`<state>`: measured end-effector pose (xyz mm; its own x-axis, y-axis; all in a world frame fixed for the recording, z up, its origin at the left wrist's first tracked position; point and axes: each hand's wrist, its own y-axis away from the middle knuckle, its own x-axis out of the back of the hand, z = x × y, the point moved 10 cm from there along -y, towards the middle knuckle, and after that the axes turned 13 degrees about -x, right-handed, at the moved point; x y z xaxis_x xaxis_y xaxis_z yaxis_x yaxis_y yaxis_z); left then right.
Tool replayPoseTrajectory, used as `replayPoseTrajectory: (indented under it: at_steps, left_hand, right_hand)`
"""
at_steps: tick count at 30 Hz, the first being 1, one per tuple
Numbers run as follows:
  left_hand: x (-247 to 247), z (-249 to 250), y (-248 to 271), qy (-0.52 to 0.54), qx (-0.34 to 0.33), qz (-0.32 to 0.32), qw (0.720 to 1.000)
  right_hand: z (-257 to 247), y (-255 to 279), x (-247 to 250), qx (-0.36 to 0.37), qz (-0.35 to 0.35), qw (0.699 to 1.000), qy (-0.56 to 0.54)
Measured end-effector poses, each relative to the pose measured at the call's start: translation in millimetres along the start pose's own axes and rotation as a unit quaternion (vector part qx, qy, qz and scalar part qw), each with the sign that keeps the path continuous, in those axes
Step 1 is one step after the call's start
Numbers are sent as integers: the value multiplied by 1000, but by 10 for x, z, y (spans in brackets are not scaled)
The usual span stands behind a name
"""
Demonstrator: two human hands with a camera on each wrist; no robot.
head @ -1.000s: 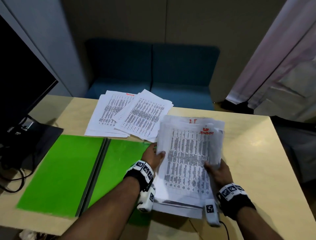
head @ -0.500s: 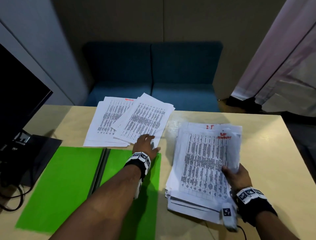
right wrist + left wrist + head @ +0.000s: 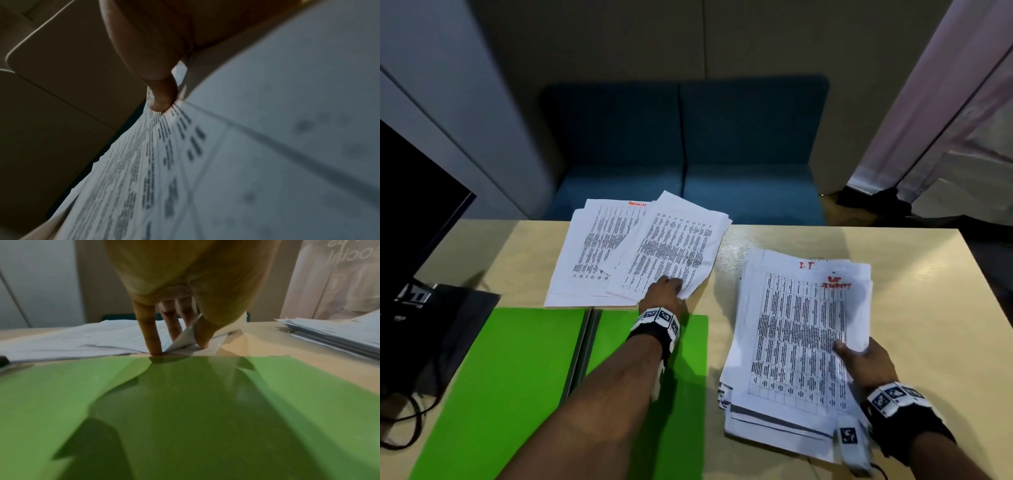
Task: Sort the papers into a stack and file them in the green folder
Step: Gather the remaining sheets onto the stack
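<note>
An open green folder [image 3: 517,370] lies flat on the table's near left. Beyond it sit loose printed papers [image 3: 640,250], fanned in two overlapping piles. My left hand [image 3: 666,291] reaches across the folder and pinches the near corner of the top sheet [image 3: 183,340], lifting it between thumb and fingers. At the right lies a thick, uneven stack of printed pages [image 3: 798,329]. My right hand [image 3: 859,356] holds its right edge, thumb [image 3: 162,97] on the top page and fingers hidden underneath.
A dark monitor [image 3: 410,212] with its stand and cables occupies the left edge of the light wooden table [image 3: 928,308]. A blue sofa [image 3: 685,154] stands behind the table's far edge. A pale curtain [image 3: 945,120] hangs at the right.
The big stack came down from in front of me onto the table at the right. My left hand let go of it, crossed the folder and took the corner of the loose papers.
</note>
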<state>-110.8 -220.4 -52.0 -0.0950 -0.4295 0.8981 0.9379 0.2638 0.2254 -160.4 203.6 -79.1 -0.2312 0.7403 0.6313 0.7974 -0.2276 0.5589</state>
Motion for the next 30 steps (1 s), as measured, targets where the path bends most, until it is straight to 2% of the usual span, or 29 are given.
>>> replayPoseTrajectory:
  at_steps: [4, 7, 9, 12, 16, 19, 22, 26, 30]
  left_hand:
    - [188, -26, -9, 24, 18, 23, 999]
    - [379, -29, 47, 47, 49, 74, 995]
    - [459, 119, 91, 66, 34, 100, 992]
    - [457, 479, 160, 112, -30, 119, 986]
    - [256, 1023, 389, 106, -186, 126, 969]
    - [-3, 1460, 649, 78, -293, 100, 948]
    - [-339, 1771, 871, 54, -357, 64, 930]
    - [-806, 1973, 1096, 34, -371, -17, 928]
    - [-993, 2232, 1282, 40, -393, -50, 917]
  right_hand:
    - [2, 11, 5, -1, 0, 1000, -1]
    - [-3, 24, 16, -7, 0, 1000, -9]
    - [-1, 12, 13, -13, -5, 1000, -18]
    - [30, -13, 0, -24, -9, 999, -22]
    - [58, -29, -23, -34, -19, 999, -37]
    - [7, 13, -27, -32, -30, 998, -52]
    - [-51, 58, -17, -28, -40, 997, -66]
    - [-50, 32, -36, -39, -69, 993, -90]
    - [8, -8, -92, -22, -91, 987, -133]
